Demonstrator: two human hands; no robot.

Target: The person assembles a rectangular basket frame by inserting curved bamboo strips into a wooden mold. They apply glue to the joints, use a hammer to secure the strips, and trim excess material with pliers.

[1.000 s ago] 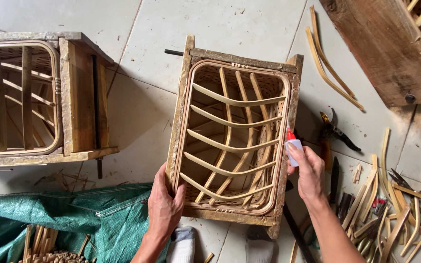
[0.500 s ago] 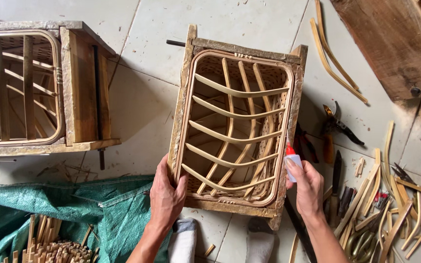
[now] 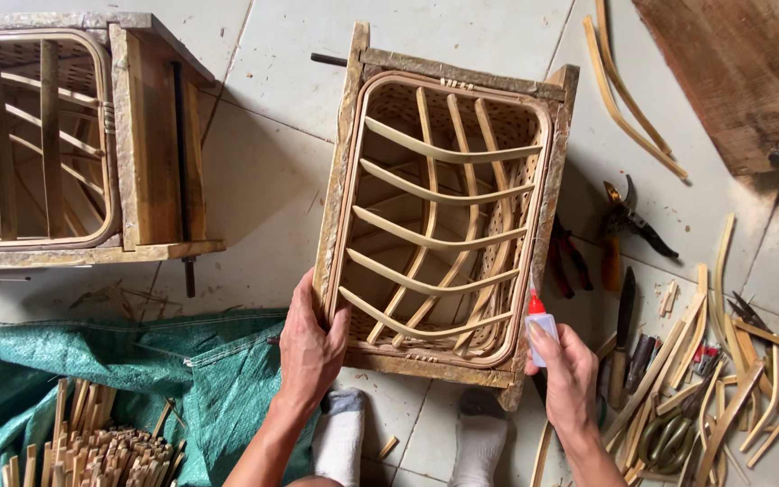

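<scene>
Basket frame (image 3: 444, 216) gripped at 7 o'clock by left hand (image 3: 310, 347), right hand (image 3: 570, 379) clutching glue bottle (image 3: 538, 326) at its 4 o'clock corner.

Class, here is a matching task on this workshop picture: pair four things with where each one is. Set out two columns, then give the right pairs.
Things:
1. Small glue bottle with red cap
2. Green woven tarp
3. Bundle of short cut wooden sticks
4. Black-handled pruning shears

Places:
A. On the tiled floor, right of the wooden frame holding a rattan basket
B. Lying on the tarp, bottom left
C. In the right hand
D. Spread on the floor, left of the left hand gripping the frame

Pairs: 1-C, 2-D, 3-B, 4-A
</scene>
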